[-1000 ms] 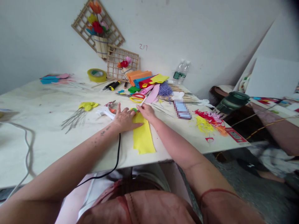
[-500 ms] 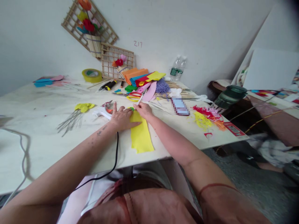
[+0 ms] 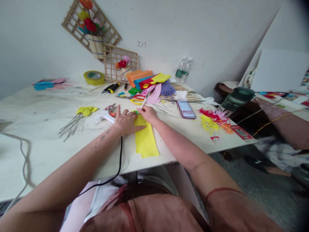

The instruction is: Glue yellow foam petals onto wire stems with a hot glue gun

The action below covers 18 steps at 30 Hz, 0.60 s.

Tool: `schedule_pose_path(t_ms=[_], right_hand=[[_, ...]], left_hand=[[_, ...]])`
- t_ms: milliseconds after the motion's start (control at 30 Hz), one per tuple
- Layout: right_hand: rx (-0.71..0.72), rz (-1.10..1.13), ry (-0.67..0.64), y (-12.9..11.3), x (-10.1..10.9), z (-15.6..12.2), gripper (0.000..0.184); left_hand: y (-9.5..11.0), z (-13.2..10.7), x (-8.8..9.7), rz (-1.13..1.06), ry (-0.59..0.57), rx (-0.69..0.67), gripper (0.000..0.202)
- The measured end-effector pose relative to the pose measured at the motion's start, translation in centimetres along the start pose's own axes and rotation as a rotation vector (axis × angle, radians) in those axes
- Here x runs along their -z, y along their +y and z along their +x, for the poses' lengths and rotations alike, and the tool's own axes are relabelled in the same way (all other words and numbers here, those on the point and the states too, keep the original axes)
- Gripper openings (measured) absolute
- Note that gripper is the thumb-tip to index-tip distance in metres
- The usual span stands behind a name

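Observation:
A strip of yellow felt lies on the table in front of me. My left hand rests flat on its upper left part, fingers spread. Under those fingertips, at the felt's far end, a small green piece shows in part. My right hand grips a white pen, its tip down beside the green piece; the tip itself is hidden. Just left of my left hand lies a white glue gun with a black cord. Red-and-yellow-handled scissors sit beyond my hands.
Yellow petals on wires lie to the left. Behind are felt rolls, a tape roll and cutters. A phone, yarn scraps and a green-lidded bottle are on the right. Bamboo lattices stand at the wall.
The pen has tilted slightly in my right hand. My left hand stays pressed on the felt, and the whole view has shifted a little.

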State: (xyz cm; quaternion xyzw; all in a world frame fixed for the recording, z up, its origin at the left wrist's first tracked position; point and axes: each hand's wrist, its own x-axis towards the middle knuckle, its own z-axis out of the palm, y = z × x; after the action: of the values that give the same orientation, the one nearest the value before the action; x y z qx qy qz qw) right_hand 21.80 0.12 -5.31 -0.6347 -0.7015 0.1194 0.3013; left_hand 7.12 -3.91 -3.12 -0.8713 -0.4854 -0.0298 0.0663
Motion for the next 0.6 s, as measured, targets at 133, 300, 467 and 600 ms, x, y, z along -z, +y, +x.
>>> schedule_pose_path(t_ms=[133, 300, 467, 600], right_hand=[[0.007, -0.014, 0.005, -0.06, -0.04, -0.03, 0.047], [0.005, -0.04, 0.022, -0.06, -0.12, -0.02, 0.046], [-0.007, -0.051, 0.037, 0.07, -0.21, 0.06, 0.045], [-0.009, -0.034, 0.036, 0.08, -0.17, 0.05, 0.047]], left_hand=[[-0.01, 0.03, -0.03, 0.004, -0.005, 0.004, 0.068], [0.01, 0.03, -0.05, 0.001, -0.002, 0.0, 0.07], [-0.03, 0.04, -0.1, 0.003, 0.008, -0.002, 0.07], [-0.07, 0.09, -0.16, 0.0, -0.003, 0.003, 0.07]])
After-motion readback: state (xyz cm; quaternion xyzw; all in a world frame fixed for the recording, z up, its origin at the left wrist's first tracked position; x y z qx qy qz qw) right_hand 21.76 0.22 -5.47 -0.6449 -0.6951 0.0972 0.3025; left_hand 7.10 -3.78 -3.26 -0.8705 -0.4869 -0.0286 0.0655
